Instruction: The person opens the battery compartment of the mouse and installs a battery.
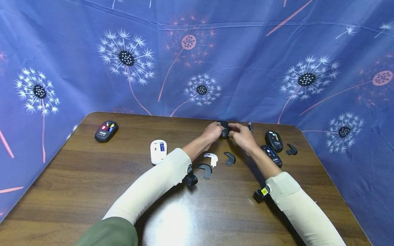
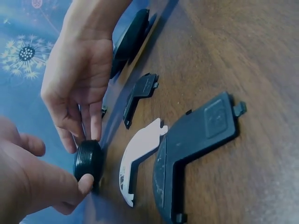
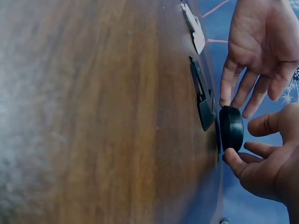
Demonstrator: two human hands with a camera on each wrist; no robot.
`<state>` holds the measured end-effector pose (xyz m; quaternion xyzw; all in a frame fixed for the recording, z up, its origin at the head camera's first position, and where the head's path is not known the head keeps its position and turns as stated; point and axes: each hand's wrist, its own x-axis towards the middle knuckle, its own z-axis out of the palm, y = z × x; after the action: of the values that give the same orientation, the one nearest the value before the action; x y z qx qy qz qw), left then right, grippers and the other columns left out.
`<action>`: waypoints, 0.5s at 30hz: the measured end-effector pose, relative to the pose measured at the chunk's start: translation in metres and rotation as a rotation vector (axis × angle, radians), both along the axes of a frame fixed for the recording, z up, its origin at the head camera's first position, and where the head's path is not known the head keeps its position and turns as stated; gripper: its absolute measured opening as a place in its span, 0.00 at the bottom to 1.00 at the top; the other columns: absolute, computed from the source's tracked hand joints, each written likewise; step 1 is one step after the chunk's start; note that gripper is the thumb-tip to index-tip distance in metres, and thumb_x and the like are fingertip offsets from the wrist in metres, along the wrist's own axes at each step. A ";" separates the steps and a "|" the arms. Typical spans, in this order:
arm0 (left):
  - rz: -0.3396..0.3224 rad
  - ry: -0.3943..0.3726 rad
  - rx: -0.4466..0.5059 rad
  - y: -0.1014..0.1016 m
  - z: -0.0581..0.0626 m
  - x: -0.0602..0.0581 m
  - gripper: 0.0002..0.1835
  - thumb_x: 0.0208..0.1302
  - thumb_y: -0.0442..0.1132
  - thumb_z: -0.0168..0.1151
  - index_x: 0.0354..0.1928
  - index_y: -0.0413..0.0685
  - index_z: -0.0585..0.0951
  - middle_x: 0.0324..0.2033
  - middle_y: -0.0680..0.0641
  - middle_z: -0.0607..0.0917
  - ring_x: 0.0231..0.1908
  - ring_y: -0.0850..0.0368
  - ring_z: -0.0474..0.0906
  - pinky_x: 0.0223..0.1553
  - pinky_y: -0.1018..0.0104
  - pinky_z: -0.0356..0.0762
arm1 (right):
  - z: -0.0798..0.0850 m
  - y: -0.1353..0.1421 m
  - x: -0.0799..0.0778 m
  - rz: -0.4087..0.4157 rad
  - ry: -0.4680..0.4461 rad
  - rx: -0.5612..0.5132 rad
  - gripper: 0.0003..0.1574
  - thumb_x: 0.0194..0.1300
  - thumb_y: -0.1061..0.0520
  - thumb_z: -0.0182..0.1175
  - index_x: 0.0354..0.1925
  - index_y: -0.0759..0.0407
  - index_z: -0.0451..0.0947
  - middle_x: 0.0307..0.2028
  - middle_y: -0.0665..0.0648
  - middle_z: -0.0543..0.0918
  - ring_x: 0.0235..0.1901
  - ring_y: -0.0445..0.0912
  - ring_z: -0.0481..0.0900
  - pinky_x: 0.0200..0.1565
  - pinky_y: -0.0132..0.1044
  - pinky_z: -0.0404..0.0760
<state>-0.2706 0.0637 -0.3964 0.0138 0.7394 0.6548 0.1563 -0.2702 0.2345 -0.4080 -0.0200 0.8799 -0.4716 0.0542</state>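
Near the back edge of the table, both hands hold a round black thing with a finely ridged side (image 1: 225, 127) between them. My left hand (image 1: 213, 132) has its thumb and fingertips on the left side. On the right side, my right hand (image 1: 242, 136) touches it with thumb and bent fingertips. In the left wrist view the thumb lies against the ridged side (image 2: 88, 161). Closer to me lie a white mouse battery cover (image 1: 212, 158), a grey one (image 1: 207, 170) and a dark one (image 1: 230, 158). The exact kind of the ridged thing I cannot tell.
A black mouse (image 1: 106, 131) lies at the far left, a white mouse (image 1: 158, 151) left of my left forearm. Two dark mice (image 1: 274, 140) and another dark cover (image 1: 291, 149) lie on the right. A small dark cylinder (image 1: 250, 126) is near the back edge, before a blue cloth.
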 end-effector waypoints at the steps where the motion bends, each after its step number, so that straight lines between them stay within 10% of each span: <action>1: 0.011 0.009 0.002 -0.001 0.000 0.001 0.31 0.83 0.38 0.49 0.84 0.36 0.68 0.84 0.36 0.71 0.85 0.41 0.67 0.88 0.48 0.69 | -0.001 0.000 0.000 -0.004 0.014 -0.004 0.39 0.77 0.61 0.56 0.83 0.67 0.69 0.79 0.71 0.76 0.80 0.64 0.74 0.83 0.58 0.74; 10: 0.085 0.064 0.094 -0.010 0.004 0.009 0.32 0.75 0.25 0.47 0.79 0.32 0.75 0.80 0.34 0.76 0.80 0.42 0.71 0.85 0.51 0.72 | 0.002 -0.004 0.008 -0.029 0.128 -0.030 0.36 0.73 0.69 0.60 0.77 0.67 0.76 0.70 0.73 0.84 0.73 0.65 0.83 0.75 0.55 0.84; 15: 0.084 0.102 0.114 -0.018 0.003 0.017 0.36 0.69 0.18 0.44 0.79 0.31 0.74 0.77 0.32 0.78 0.75 0.43 0.74 0.77 0.60 0.75 | 0.003 -0.006 0.014 -0.017 0.193 -0.037 0.36 0.70 0.74 0.64 0.74 0.66 0.80 0.68 0.73 0.86 0.66 0.66 0.89 0.61 0.33 0.90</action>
<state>-0.2533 0.0455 -0.3931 0.0249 0.7077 0.7003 0.0900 -0.2562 0.2289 -0.4054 -0.0590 0.8722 -0.4842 -0.0350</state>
